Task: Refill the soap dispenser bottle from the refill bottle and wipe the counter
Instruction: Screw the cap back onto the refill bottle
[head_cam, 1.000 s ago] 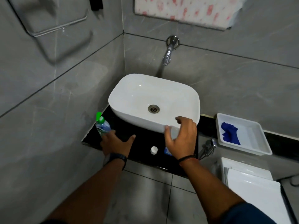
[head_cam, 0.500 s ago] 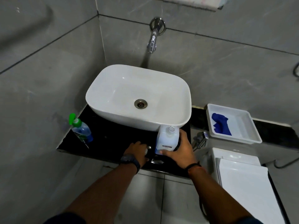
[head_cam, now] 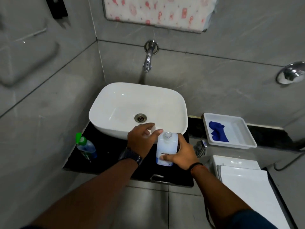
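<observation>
**Step in hand.** Refill bottle stands upright on the black counter, front edge, just beside the basin. Right hand is wrapped round the bottle's lower body, thumb across the front and fingers behind. Neck is open. Left hand pinches a small white cap between thumb and fingers, just left of the neck and level w/ it. Can't tell whether the cap is going on or coming away.

**Soap dispenser bottle**: left end of counter, well apart from both hands, green pump fitted, blue liquid inside, leaning in this view. Fill level not readable.

**Advice (judgement).**
- Keep the right-hand hold low and firm so the bottle can't twist.
- Bring the cap square over the neck before turning; a cocked thread would leak.
- Bottle sits near the counter edge, so a knock risks a drop.

**Surface.** Counter is dark and glossy; no spill visible from here, but the gloss would hide thin film. Wipe not yet done, by my est. Blue cloth lies in a white tray to the right, on the ledge.

**Room.** Grey tiled walls, wall-mtd tap over the basin, chrome sprayer below the counter's right end, white cistern lid lower right, patterned towel above.
</observation>
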### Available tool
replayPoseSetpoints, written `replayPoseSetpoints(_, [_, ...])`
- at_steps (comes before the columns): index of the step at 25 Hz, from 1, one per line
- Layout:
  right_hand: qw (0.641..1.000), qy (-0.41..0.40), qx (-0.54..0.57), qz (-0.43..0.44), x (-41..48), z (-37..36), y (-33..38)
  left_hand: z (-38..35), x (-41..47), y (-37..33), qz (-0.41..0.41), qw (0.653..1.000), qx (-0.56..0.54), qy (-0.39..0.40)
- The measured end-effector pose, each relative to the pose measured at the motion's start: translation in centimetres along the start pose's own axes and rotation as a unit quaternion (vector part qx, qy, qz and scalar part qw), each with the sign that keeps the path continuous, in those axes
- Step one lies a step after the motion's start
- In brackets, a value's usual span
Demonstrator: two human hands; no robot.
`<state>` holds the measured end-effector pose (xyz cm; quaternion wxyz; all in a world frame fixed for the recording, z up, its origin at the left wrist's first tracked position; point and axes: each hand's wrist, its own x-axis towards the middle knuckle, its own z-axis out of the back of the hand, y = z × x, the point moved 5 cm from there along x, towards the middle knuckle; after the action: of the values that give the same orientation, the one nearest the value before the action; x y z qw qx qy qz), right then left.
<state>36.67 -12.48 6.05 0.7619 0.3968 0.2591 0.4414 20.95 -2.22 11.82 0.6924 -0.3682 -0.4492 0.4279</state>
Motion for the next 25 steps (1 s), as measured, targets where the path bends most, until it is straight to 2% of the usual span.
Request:
replayPoseSetpoints(1, [1.000,0.002,-0.014,0.009,0.1,0.7,1.2,0.2,0.5,-2.7,-0.050,0.999,-0.014,0.001])
replayPoseSetpoints(3, [0.999,0.001,-0.031,0.026,0.3,1.9,3.0,-0.1,0.9,-6.6,-0.128,0.990,-0.024,0.054])
replayPoseSetpoints(6, [0.997,-0.008,-0.062,0.046,0.3,4.0,5.2,-0.6,0.8,-10.0,-0.182,0.975,0.007,0.129])
replayPoseSetpoints(10, [0.994,-0.010,-0.082,0.067,0.1,5.9,7.2,-0.1,1.0,-12.1,-0.197,0.971,0.021,0.134])
replayPoseSetpoints(15, [0.995,-0.015,-0.062,0.075,0.6,7.0,9.1,0.7,2.0,-12.7,-0.150,0.982,0.018,0.110])
replayPoseSetpoints(22, [0.996,-0.014,-0.056,0.071,1.1,6.8,9.5,0.2,2.0,-12.8,-0.186,0.968,0.027,0.168])
replayPoseSetpoints(25, [0.996,-0.013,-0.051,0.072,1.1,6.4,9.6,-0.2,2.2,-12.9,-0.168,0.971,0.021,0.171])
